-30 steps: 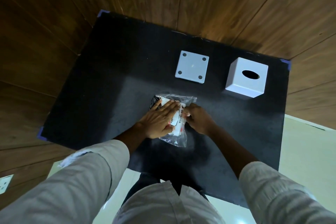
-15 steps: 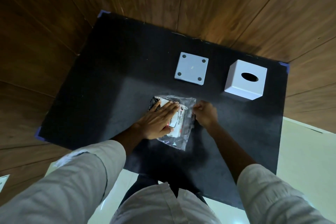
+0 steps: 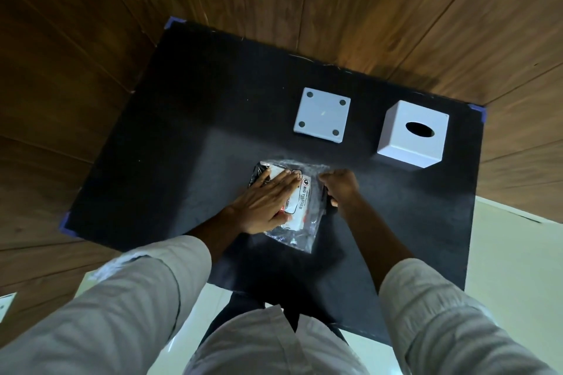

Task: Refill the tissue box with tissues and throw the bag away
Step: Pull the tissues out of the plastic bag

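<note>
You are looking down at a matte black table [image 3: 170,143] with a faintly grainy surface, its corners marked with blue tape, set against glossy wood-grain panels. Take the clear plastic bag of tissues [image 3: 300,216] as your landmark: it lies flat near the middle of the table, close to your body. The film is thin, crinkled and shiny, with a loose empty flap trailing toward you. Inside sits a soft white wad of tissues under a printed label that reads "BIG TISSUES" in black, with red accents.

Your left hand [image 3: 268,202] lies open and flat on top of the bag, fingers [image 3: 285,181] straight and together, pressing the pack to the table. Your right hand [image 3: 339,187] is at the bag's right edge, curled closed with its knuckles up; it appears to pinch the plastic there, though the fingertips are hidden under the hand.

Beyond the bag, farther from you, rests a flat square white panel [image 3: 321,114], smooth and hard-looking, with a small dark round pad near each of its four corners. To the right of that panel, beyond and right of the bag, stands the tissue box cover [image 3: 411,143]: a white cube with crisp edges, smooth sides and a dark oval slot in its top face. Panel and cube stand apart from each other and from the bag.

Both your forearms are bare below rolled, pale, wrinkled cloth sleeves [image 3: 146,292].
</note>
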